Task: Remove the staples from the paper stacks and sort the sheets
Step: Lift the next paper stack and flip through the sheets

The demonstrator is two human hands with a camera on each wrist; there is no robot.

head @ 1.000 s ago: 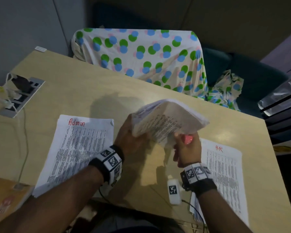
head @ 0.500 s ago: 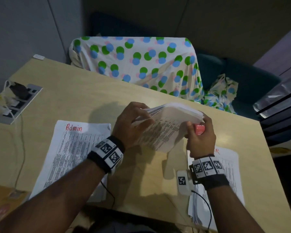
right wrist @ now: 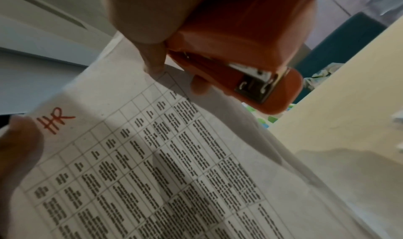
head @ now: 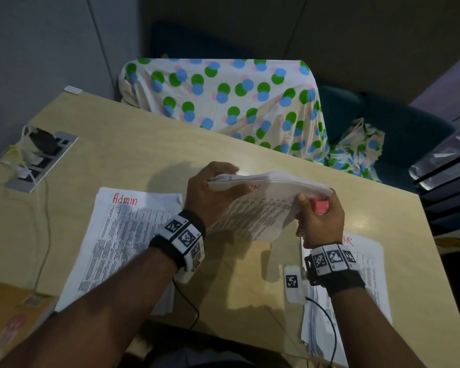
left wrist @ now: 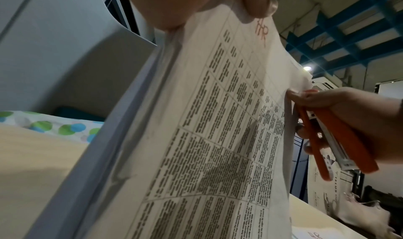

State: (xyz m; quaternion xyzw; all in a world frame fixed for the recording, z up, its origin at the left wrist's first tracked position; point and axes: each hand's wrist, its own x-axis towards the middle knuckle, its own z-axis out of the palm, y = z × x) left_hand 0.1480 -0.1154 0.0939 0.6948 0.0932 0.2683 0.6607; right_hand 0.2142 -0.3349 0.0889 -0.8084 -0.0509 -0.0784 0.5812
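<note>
While held above the desk (head: 250, 282): paper stack (head: 263, 208), bottom sheet marked "HR" drooping.
Left hand (head: 207, 192): fingers pinched stack's left edge.
Right hand (head: 319, 219): fingers curled round orange stapler (right wrist: 244, 41), thumb pinching sheet's corner.
Sorted piles: "Admin" pile (head: 122, 235) left, "HR" pile (head: 367, 288) right.

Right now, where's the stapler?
In the right hand, the orange stapler sits at the right edge of the raised HR stack, above the table and the flat HR pile.
</note>
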